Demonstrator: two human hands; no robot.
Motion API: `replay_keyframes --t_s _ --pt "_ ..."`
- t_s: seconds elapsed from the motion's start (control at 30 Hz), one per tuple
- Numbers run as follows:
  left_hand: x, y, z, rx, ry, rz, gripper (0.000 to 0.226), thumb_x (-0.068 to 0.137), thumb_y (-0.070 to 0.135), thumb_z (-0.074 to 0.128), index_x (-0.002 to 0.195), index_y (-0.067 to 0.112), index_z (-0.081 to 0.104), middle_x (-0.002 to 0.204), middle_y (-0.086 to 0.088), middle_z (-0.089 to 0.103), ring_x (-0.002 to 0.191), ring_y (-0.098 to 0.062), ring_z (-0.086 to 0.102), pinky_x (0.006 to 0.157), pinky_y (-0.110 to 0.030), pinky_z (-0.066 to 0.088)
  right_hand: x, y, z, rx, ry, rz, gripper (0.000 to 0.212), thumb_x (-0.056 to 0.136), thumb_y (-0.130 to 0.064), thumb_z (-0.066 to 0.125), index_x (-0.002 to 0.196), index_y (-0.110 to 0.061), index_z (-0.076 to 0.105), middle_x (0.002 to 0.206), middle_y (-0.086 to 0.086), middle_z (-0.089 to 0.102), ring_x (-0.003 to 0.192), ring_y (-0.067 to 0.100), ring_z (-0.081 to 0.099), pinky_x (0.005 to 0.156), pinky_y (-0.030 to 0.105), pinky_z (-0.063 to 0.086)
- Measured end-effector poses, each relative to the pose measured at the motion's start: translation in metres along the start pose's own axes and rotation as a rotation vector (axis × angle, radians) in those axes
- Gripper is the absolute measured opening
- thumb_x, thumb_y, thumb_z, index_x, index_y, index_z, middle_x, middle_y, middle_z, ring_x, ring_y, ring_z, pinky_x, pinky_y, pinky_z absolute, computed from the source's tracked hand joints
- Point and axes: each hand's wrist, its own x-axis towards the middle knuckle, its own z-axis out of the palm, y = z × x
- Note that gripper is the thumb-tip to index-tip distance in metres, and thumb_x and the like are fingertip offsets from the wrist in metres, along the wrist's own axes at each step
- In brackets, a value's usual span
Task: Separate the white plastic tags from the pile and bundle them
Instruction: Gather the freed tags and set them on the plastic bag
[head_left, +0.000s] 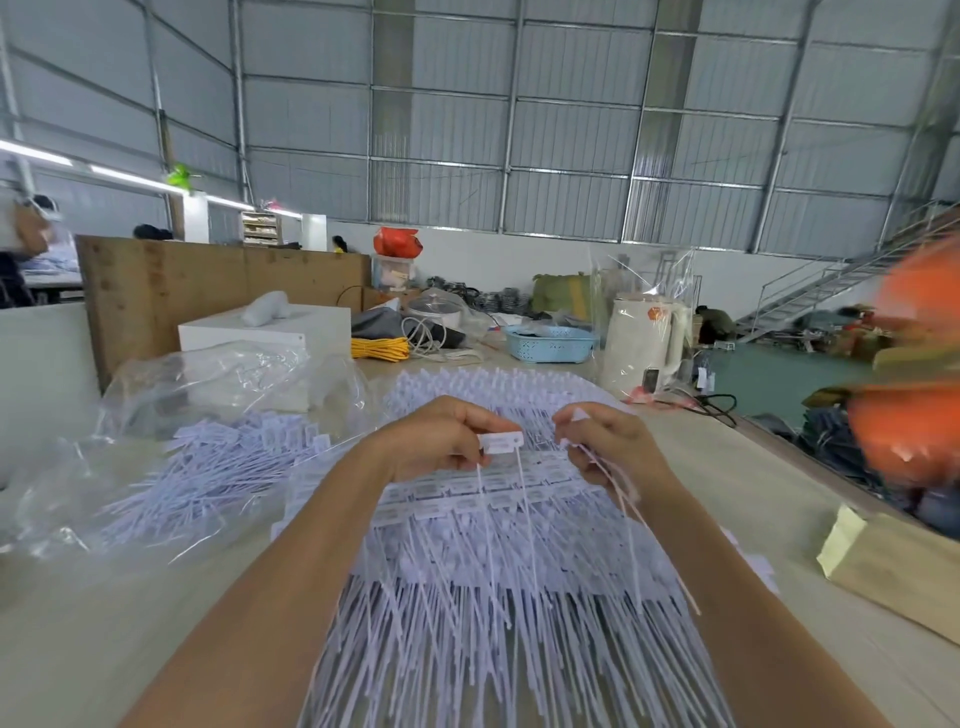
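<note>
In the middle of the frame both bare hands are raised just above a wide pile of white tags (498, 561) that covers the table (104, 639) from the centre down to the bottom edge, the flat heads lying in rows and the long thin tails fanning toward the camera.

The left hand (441, 439) has its fingers curled, pinching the rectangular head of one or a few tags (500, 442) between thumb and fingertips; the tails hang straight down from it over the pile.

The right hand (608, 447), just to the right and apart from the left, is also curled; it grips a small bunch of tags (621, 488), with a head tip showing above the fingers and the tails trailing down toward the lower right.

At the left of the frame a second, looser heap of tags (218, 467) lies partly in and under a crumpled clear plastic bag (208, 379).

Farther back on the table, in the upper middle, are a yellow coil of cord (379, 348), a light blue basket (550, 343) and a cream kettle (644, 343) wrapped in clear film.

A brown paper packet (893, 566) lies at the right edge of the table, and a blurred orange shape (914, 364) fills the right border.
</note>
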Motion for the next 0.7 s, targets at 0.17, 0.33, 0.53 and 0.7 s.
replay_keyframes --t_s 0.17,0.33,0.53,0.7 --pt "0.004 -0.005 -0.002 0.107 0.011 0.033 0.041 0.084 -0.016 0.057 0.12 0.002 0.062 0.12 -0.002 0.061 0.102 -0.012 0.063 0.076 -0.017 0.053 -0.001 -0.002 0.018 -0.448 0.033 -0.135 0.008 0.083 -0.019 0.07 0.081 -0.026 0.072 0.061 -0.018 0.061 0.043 -0.002 0.048 0.042 0.012 0.034" --pt "0.006 -0.005 0.0 0.026 0.036 0.032 0.018 0.083 -0.013 0.06 0.089 0.002 0.067 0.086 -0.011 0.071 0.075 -0.013 0.07 0.068 -0.017 0.054 0.0 0.006 0.028 -0.843 -0.089 -0.312 0.038 0.068 -0.024 0.083 0.103 -0.019 0.072 0.097 -0.005 0.066 0.087 0.007 0.056 0.076 0.006 0.038" --pt "0.006 -0.001 0.007 -0.194 0.059 -0.021 0.005 0.083 -0.007 0.064 0.082 -0.005 0.069 0.076 -0.014 0.073 0.07 -0.014 0.071 0.06 -0.014 0.053 -0.002 0.013 0.034 -1.094 -0.04 -0.558 0.018 0.085 -0.018 0.067 0.096 -0.005 0.07 0.092 0.014 0.062 0.08 0.031 0.061 0.07 0.034 0.047" --pt "0.005 0.0 0.009 -0.074 0.202 -0.036 0.008 0.085 -0.003 0.064 0.077 0.0 0.064 0.061 -0.01 0.066 0.043 -0.006 0.057 0.043 -0.013 0.044 -0.005 0.01 0.033 -1.108 0.002 -0.646 0.017 0.084 -0.013 0.07 0.086 0.004 0.069 0.086 0.019 0.056 0.062 0.032 0.057 0.056 0.036 0.049"
